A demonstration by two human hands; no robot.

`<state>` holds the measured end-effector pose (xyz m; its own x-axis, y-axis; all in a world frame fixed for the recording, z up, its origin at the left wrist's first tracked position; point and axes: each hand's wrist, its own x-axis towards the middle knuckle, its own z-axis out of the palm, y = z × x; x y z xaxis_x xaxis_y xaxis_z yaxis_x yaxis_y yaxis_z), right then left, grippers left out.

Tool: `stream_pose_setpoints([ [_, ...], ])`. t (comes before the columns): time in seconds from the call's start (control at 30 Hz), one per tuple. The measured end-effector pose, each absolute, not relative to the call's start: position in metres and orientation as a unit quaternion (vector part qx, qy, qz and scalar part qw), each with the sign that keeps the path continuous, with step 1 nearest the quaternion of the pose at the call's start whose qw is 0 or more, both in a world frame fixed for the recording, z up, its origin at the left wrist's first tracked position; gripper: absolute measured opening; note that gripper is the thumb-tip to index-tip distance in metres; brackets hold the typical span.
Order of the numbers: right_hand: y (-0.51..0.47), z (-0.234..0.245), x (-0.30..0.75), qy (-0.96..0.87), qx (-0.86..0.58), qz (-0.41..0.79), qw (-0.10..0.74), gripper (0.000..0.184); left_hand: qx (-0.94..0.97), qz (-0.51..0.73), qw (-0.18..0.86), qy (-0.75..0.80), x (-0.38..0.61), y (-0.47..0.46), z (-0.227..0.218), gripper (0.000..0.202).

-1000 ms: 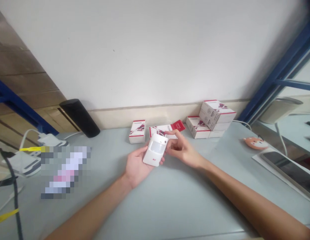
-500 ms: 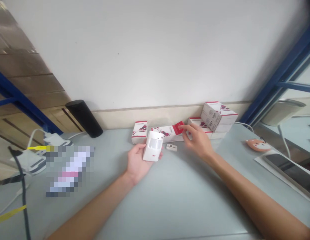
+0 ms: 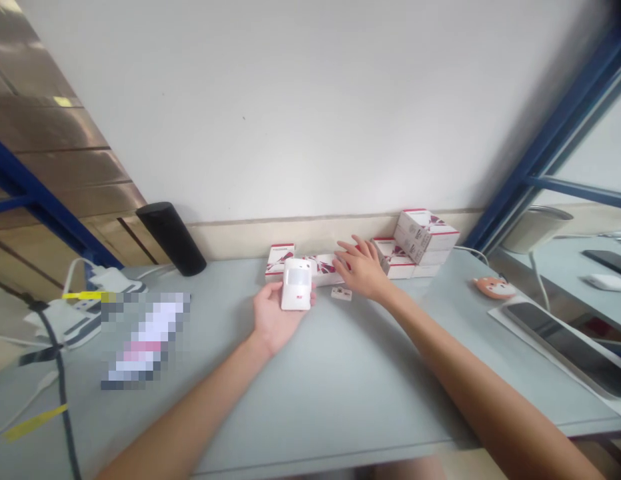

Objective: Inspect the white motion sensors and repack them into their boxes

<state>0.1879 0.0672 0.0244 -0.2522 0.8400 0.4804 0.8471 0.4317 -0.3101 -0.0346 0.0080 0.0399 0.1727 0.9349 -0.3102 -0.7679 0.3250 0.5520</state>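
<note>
My left hand [image 3: 275, 320] is closed round a white motion sensor [image 3: 297, 285], held upright with its window facing me. My right hand [image 3: 363, 268] is over an opened white-and-red box [image 3: 326, 267], fingers spread and partly covering it; whether they touch it I cannot tell. On the table just in front of that box lies a small white bracket [image 3: 341, 293]. A closed box [image 3: 279, 261] with the same print stands behind the sensor, to the left.
More printed boxes [image 3: 426, 237] are stacked at the right against the wall. A black cylinder [image 3: 171, 239] leans at the left, near white power strips [image 3: 77, 320] and cables. An orange animal-faced object [image 3: 494, 288] and a dark phone-like slab [image 3: 565, 347] lie on the right.
My right hand has moved left over the opened box and its fingers have spread. The motion sensor has turned more upright in my left hand. The view has shifted slightly.
</note>
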Motion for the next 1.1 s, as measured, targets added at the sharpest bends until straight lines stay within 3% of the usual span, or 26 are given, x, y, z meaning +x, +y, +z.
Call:
stream_pose_setpoints([
  [0.17, 0.071, 0.032, 0.196, -0.788, -0.519, -0.001, 0.330, 0.038, 0.122, 0.567, 0.757, 0.301, -0.039, 0.010, 0.040, 0.044],
  [0.37, 0.077, 0.032, 0.205, -0.791, -0.536, 0.034, 0.291, 0.038, 0.095, 0.562, 0.759, 0.315, -0.039, 0.009, 0.042, 0.048],
  [0.57, 0.051, 0.035, 0.221, -0.766, -0.469, 0.058, 0.436, 0.025, 0.064, 0.554, 0.765, 0.323, -0.040, 0.008, 0.044, 0.054],
  [0.7, 0.047, 0.038, 0.237, -0.644, -0.515, 0.153, 0.545, 0.019, 0.064, 0.535, 0.772, 0.337, -0.038, 0.006, 0.048, 0.057],
  [0.8, 0.051, 0.039, 0.241, -0.612, -0.543, 0.211, 0.535, 0.029, 0.070, 0.530, 0.769, 0.349, -0.035, 0.004, 0.049, 0.058],
  [0.9, 0.053, 0.039, 0.241, -0.625, -0.549, 0.197, 0.518, 0.019, 0.077, 0.527, 0.765, 0.361, -0.032, 0.002, 0.049, 0.058],
  [1.1, 0.053, 0.034, 0.238, -0.658, -0.545, 0.142, 0.499, 0.020, 0.110, 0.510, 0.788, 0.326, -0.029, -0.002, 0.045, 0.052],
])
